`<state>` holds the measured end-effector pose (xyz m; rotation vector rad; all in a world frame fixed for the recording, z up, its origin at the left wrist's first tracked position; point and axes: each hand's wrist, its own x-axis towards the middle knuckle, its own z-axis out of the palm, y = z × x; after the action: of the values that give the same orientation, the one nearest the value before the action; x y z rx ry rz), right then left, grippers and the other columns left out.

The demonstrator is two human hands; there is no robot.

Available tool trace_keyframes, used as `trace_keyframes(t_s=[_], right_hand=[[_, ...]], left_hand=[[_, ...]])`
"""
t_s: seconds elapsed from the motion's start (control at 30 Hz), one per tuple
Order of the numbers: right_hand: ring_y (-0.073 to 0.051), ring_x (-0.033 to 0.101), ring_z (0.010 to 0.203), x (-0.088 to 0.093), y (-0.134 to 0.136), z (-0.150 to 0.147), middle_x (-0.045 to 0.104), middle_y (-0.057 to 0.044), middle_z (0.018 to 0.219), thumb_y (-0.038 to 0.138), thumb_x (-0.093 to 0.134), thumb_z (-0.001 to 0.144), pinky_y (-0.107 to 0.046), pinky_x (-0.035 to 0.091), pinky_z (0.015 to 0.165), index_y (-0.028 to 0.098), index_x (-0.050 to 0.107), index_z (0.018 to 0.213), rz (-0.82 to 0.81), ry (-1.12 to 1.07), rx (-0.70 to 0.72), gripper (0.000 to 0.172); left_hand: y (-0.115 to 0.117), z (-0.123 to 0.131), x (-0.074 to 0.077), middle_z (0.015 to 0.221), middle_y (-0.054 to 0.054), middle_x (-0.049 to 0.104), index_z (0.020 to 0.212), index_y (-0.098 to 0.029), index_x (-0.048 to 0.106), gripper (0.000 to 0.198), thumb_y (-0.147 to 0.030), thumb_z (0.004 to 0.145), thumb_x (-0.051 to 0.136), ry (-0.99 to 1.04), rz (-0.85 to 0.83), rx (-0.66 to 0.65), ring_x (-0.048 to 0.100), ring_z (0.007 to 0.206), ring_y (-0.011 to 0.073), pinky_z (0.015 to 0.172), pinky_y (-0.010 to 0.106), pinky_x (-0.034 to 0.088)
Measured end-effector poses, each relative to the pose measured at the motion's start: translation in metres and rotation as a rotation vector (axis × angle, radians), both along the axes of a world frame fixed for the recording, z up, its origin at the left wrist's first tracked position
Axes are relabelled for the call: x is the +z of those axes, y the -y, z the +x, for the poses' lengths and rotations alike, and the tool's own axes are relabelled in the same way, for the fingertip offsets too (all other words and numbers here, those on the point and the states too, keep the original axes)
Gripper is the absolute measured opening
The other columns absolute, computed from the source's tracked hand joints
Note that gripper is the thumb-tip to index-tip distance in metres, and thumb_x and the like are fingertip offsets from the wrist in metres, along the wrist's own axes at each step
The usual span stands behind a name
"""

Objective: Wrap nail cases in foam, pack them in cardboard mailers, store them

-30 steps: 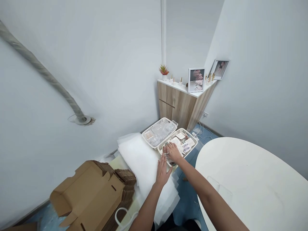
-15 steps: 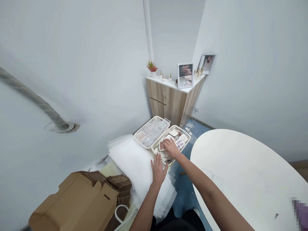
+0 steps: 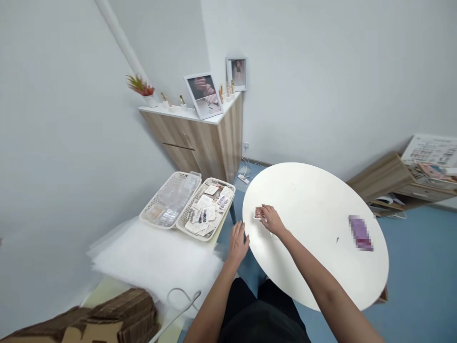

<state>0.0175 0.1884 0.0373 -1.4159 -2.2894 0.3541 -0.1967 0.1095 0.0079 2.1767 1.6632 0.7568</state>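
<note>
My right hand (image 3: 272,220) rests over the near left part of a white oval tabletop (image 3: 314,200), pinching a small white card with reddish pieces (image 3: 260,214). My left hand (image 3: 238,244) hangs open beside the table's edge, fingers apart and holding nothing. To its left, a white plastic basket (image 3: 228,190) holds a jumble of cards and blister packs. A pixelated purple object (image 3: 360,233) lies on the tabletop, to the right of my hands.
A second white basket (image 3: 153,212) with clear plastic pieces adjoins the first. White foam sheets (image 3: 153,262) and flattened cardboard (image 3: 121,317) lie nearby. Behind stand a wooden cabinet (image 3: 193,143) with framed pictures and a low shelf unit (image 3: 378,178).
The view has swung right. My right hand has moved from the basket to the tabletop with a card in it. My left hand has moved off the foam to the table's edge.
</note>
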Motion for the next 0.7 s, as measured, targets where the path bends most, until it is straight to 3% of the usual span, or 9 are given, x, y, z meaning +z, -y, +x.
trace_keyframes(t_s=[0.17, 0.33, 0.57, 0.7], right_hand=[[-0.027, 0.044, 0.122, -0.027, 0.038, 0.024, 0.054, -0.013, 0.132, 0.012, 0.054, 0.077, -0.045, 0.037, 0.103, 0.017, 0.052, 0.129, -0.17, 0.077, -0.108, 0.052], [-0.026, 0.043, 0.125, -0.05, 0.057, 0.028, 0.053, -0.012, 0.136, 0.013, 0.056, 0.076, -0.042, 0.035, 0.106, 0.015, 0.054, 0.128, -0.258, 0.096, -0.151, 0.052], [-0.032, 0.032, 0.137, -0.067, 0.063, 0.031, 0.043, -0.014, 0.148, 0.032, 0.063, 0.079, -0.05, 0.028, 0.11, 0.017, 0.047, 0.137, -0.262, 0.107, -0.202, 0.062], [-0.031, 0.037, 0.134, -0.083, 0.076, 0.049, 0.046, -0.017, 0.144, 0.033, 0.047, 0.089, -0.05, 0.032, 0.107, 0.014, 0.04, 0.142, -0.185, -0.024, -0.488, 0.057]], left_hand=[[0.001, 0.037, -0.025, 0.147, 0.015, 0.045, 0.14, -0.012, 0.043, 0.055, -0.028, 0.088, 0.041, -0.139, -0.223, -0.121, 0.034, 0.14, 0.03, 0.11, 0.05, 0.035], [0.002, 0.056, -0.042, 0.156, 0.016, 0.029, 0.146, -0.009, 0.034, 0.067, -0.031, 0.084, 0.042, -0.279, -0.422, -0.165, 0.019, 0.146, 0.0333, 0.114, 0.055, 0.025], [0.002, 0.069, -0.043, 0.159, 0.011, 0.02, 0.152, -0.015, 0.022, 0.072, -0.026, 0.083, 0.04, -0.299, -0.477, -0.203, 0.01, 0.148, 0.0311, 0.115, 0.057, 0.019], [0.003, 0.075, -0.038, 0.159, 0.009, 0.02, 0.154, -0.018, 0.016, 0.076, -0.022, 0.082, 0.041, -0.292, -0.488, -0.197, 0.01, 0.148, 0.0291, 0.116, 0.057, 0.016]])
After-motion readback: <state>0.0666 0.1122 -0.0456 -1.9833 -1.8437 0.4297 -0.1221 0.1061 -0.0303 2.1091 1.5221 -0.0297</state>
